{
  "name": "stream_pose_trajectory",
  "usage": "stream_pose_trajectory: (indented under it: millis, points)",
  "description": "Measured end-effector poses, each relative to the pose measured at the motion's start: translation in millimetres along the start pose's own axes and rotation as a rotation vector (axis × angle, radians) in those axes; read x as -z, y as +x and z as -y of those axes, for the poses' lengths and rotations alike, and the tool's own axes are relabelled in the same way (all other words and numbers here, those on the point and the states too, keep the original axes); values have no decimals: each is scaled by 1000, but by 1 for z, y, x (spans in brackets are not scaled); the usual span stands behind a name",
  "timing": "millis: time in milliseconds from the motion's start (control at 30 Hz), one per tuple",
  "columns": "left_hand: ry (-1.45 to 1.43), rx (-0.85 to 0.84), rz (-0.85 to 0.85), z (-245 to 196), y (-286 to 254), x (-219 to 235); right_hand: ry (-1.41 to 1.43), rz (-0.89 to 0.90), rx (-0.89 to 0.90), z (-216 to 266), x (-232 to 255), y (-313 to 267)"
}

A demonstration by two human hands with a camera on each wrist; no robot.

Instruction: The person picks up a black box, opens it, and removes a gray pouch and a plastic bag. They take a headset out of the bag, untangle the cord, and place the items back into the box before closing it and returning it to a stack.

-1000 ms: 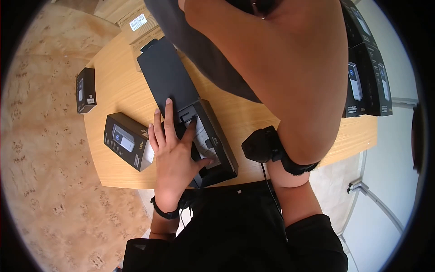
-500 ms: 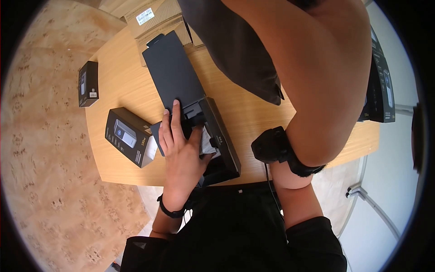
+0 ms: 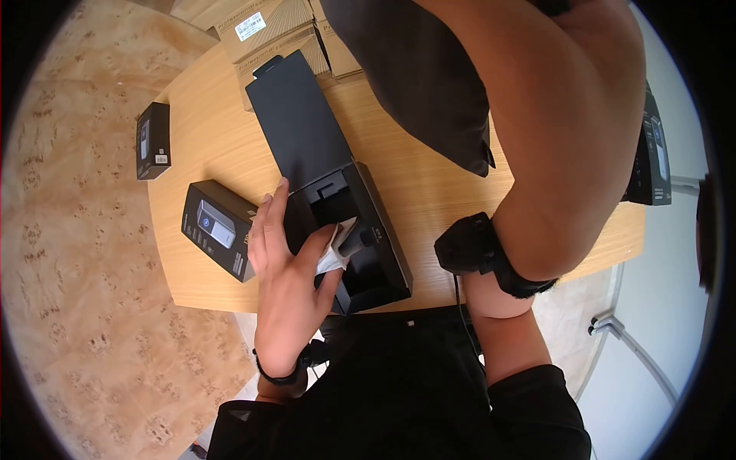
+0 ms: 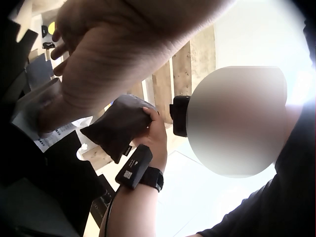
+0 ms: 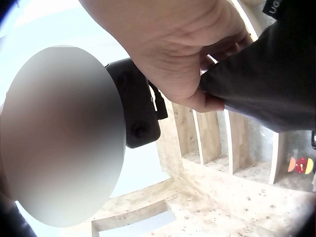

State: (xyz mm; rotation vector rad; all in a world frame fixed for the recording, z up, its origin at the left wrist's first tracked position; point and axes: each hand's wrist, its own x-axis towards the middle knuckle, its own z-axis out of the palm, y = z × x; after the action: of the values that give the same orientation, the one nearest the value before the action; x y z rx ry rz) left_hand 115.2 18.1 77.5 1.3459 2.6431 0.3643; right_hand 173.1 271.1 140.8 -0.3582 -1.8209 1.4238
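My left hand pinches a crumpled white packet between thumb and finger, over the tray of an open black box. Printed text shows on the white sheet by that hand in the left wrist view. The box's long lid is folded back, away from me. Raised high, my right hand grips a dark grey fabric pouch by its upper edge. The right wrist view shows thumb and fingers of that hand closed on the pouch, which has a small black tag.
Two closed black product boxes, one nearer and one farther, stand on the left of the wooden table. Cardboard cartons are at the back. Another black box is at the right edge.
My left hand has come up and left out of the box's tray with the white packet, baring the dark interior. The pouch in my right hand has shifted right in the head view.
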Motion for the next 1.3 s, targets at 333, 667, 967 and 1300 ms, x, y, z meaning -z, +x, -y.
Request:
stream_pose_trajectory:
  millis: [333,667,967,1300]
  points:
    - [108,7,66,-3,4,-21,11,-3,-12,-1,2,-1]
    - [135,24,108,0,6,-28,25,-4,-25,-1,2,-3]
    - [51,-30,31,-5,2,-17,45,1,-35,1,-1,-3]
    - [-82,-29,-148,22,13,-3,94,45,-71,7,-13,-4]
